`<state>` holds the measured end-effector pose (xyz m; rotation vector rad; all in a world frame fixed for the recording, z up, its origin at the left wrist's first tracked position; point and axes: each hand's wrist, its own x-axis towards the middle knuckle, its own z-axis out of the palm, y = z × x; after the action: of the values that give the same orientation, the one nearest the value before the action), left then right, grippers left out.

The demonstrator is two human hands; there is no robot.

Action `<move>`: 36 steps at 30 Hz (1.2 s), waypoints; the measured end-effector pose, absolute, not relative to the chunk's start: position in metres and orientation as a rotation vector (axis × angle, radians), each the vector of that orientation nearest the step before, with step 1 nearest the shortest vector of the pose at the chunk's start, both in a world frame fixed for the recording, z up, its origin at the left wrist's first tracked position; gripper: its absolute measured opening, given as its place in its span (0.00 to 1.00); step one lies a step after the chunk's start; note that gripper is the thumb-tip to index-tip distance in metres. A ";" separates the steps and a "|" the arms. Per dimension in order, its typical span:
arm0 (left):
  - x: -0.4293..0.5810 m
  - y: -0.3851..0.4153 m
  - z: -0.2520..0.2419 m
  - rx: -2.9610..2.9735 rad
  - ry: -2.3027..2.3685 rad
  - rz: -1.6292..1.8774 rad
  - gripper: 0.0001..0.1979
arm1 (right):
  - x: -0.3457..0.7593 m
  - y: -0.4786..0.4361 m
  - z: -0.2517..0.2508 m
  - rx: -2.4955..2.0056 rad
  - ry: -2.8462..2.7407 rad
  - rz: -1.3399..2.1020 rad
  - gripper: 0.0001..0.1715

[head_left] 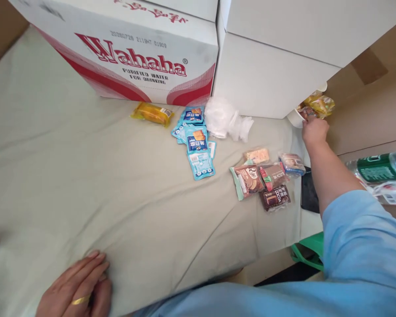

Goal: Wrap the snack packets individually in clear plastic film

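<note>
My right hand reaches to the far right, fingers closed on a snack packet at the rim of a white bowl that holds yellow-wrapped snacks. My left hand, with a gold ring, lies flat on the pale green cloth at the near edge, holding nothing. Between them lie blue snack packets, a yellow packet and brown cocoa and wafer packets.
A Wahaha water carton and a plain white box stand at the back. Crumpled clear plastic lies by the boxes. A green-labelled bottle lies at right, a dark phone-like slab under my forearm, something green below the edge.
</note>
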<state>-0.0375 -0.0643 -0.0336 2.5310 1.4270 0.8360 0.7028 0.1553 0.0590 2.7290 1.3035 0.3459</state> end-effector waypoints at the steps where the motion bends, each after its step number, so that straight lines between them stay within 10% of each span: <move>1: -0.039 -0.066 -0.036 2.491 1.459 0.837 0.27 | 0.705 0.162 0.058 2.775 1.330 0.349 0.15; 7: -0.039 -0.068 -0.036 2.418 1.504 0.821 0.40 | 0.703 0.193 0.054 2.918 1.503 0.258 0.14; 20: -0.015 -0.058 -0.016 2.626 1.409 0.912 0.16 | 0.632 0.157 0.087 3.716 1.275 -0.427 0.14; 27: -0.013 -0.059 -0.014 2.609 1.348 0.943 0.14 | 0.536 0.141 0.095 3.084 1.776 -1.320 0.06; 36: -0.005 -0.056 0.027 2.098 1.283 1.065 0.12 | 0.431 0.107 0.065 3.459 2.205 -0.373 0.03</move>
<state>-0.0047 -0.0563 0.0270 2.0976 1.2832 1.0651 0.4313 0.1072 0.0651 3.4588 2.2055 -0.3734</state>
